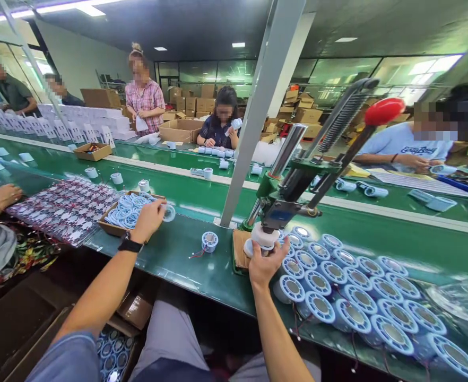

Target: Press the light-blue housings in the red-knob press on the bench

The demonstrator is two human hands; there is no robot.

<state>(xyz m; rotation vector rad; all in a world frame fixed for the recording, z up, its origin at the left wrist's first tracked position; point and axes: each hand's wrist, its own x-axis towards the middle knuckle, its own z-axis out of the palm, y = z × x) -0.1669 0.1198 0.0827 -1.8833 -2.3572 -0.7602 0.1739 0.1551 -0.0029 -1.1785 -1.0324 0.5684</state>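
My left hand [150,218] is above the edge of a cardboard box [112,227] full of light blue plastic rings [127,210]. Its fingertips pinch one pale ring [170,214]. My right hand [266,262] is wrapped around a round, light blue housing [266,246] under the white pressing head [264,234] of a lever hand press [284,204]. The hand and the head hide much of that housing. Between my hands, a small round blue unit [209,242] with thin wires stands on the green bench.
Many round blue units [355,284] stand in rows right of the press, wires hanging over the bench edge. A grey post [253,122] rises behind the press, whose red-knobbed lever [384,111] points up right. Circuit boards [65,209] lie at left, near a person's hand [3,196].
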